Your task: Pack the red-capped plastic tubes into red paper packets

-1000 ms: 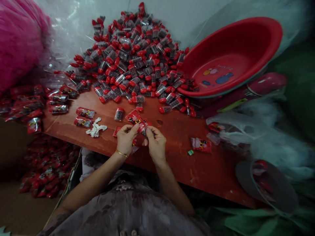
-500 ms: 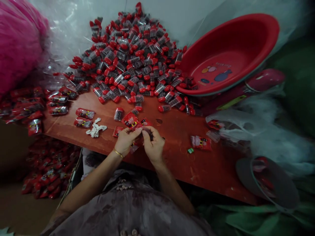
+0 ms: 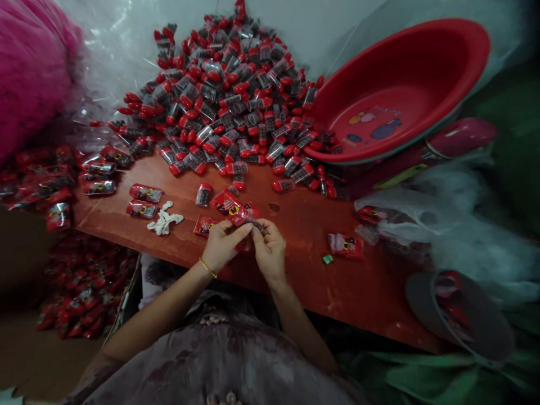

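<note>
My left hand [image 3: 221, 246] and right hand [image 3: 270, 250] pinch a red packet [image 3: 242, 215], fingertips close together! Beyond, little bottles [image 3: 230, 104] heaped high; basin [image 3: 405, 62] far right.

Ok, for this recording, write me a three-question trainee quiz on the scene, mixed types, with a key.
1. Which wrist wears the bracelet?
2. True or false: the left hand and right hand are close together at a red packet.
3. Which sits right against the tube pile? a) the green scrap b) the basin c) the white tangle

Key: 1. The left. 2. True. 3. b
</note>
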Tool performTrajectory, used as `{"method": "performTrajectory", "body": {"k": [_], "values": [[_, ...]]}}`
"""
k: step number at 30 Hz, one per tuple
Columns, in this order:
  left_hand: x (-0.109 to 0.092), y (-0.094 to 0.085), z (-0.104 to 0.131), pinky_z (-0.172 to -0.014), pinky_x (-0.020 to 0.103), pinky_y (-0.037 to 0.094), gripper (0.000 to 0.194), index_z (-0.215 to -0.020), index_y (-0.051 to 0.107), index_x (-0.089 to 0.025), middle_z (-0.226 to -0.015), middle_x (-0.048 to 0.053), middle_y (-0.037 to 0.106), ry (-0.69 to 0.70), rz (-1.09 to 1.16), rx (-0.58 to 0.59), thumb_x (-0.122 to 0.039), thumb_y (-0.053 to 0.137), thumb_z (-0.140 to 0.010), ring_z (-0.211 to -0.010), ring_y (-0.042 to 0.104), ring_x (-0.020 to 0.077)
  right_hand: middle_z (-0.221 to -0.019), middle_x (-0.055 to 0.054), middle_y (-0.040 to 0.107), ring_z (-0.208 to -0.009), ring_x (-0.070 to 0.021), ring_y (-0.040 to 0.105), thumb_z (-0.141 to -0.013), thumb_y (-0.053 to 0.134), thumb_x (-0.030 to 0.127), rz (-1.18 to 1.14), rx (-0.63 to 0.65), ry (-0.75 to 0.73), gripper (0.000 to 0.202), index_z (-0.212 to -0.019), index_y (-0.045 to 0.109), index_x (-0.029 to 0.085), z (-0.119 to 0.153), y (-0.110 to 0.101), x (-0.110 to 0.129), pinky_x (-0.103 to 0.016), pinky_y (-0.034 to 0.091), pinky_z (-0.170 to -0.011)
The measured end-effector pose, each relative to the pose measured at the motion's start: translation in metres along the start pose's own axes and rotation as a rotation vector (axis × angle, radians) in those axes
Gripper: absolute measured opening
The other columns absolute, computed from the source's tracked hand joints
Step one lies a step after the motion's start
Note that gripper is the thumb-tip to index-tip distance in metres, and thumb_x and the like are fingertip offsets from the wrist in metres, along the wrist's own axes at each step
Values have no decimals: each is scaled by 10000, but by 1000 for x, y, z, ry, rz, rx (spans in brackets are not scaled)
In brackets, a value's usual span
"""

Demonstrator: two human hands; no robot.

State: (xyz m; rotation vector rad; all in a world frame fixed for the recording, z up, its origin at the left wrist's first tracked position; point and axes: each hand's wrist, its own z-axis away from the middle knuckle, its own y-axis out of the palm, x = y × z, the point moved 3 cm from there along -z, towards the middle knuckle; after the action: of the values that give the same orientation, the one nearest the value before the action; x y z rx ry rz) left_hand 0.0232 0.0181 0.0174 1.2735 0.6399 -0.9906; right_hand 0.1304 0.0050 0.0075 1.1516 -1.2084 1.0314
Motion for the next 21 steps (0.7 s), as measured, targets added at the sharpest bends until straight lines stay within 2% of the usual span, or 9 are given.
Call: {"method": "performTrajectory", "body": {"k": [2, 6, 11, 15, 17, 21], "values": [[-1, 2, -2, -437, 212, 445, 306, -714, 673, -124, -579, 2, 629, -18, 19, -4, -369, 789, -570, -431, 513, 77, -583, 57, 563, -405, -79, 491, -784, 596, 416, -45, -5, 19, 242, -871, 534, 199, 1, 1, 0, -215, 433, -417], [-8, 0, -7, -397, 168, 397, 330, -748, 691, -127, -641, 30, 647, -16, 79, -115, -414, 762, -603, -462, 511, 64, -559, 65, 549, -384, -81, 473, -780, 597, 421, -46, 36, 31, 242, -880, 542, 208, 4, 6, 0, -228, 443, -418], [-10, 9, -6, -299, 180, 335, 349, -833, 714, -121, -579, 10, 601, -108, -21, 19, -402, 741, -629, -376, 468, 68, -606, 27, 594, -441, -96, 504, -807, 576, 406, 80, -12, -60, 216, -892, 584, 207, 10, 9, -2, -221, 418, -426], [-8, 11, 0, -299, 166, 310, 392, -910, 709, -135, -493, -30, 565, -134, -143, 108, -394, 748, -618, -312, 416, 45, -550, 46, 566, -399, -91, 484, -802, 577, 464, -25, 14, -25, 263, -830, 574, 202, 9, 9, -9, -217, 394, -394], [-7, 9, -1, -321, 162, 322, 407, -939, 702, -145, -468, -38, 560, -118, -137, 132, -389, 751, -617, -315, 421, 44, -515, 58, 546, -394, -93, 491, -803, 569, 483, -81, 34, -2, 285, -817, 563, 199, 8, 8, -11, -220, 409, -409], [-7, 1, -9, -414, 174, 418, 381, -886, 703, -141, -713, 62, 692, -5, 22, 14, -453, 703, -667, -505, 574, 92, -505, 63, 559, -394, -97, 512, -786, 602, 445, -96, 11, 30, 259, -831, 539, 198, 7, 6, -8, -227, 436, -441]]}}
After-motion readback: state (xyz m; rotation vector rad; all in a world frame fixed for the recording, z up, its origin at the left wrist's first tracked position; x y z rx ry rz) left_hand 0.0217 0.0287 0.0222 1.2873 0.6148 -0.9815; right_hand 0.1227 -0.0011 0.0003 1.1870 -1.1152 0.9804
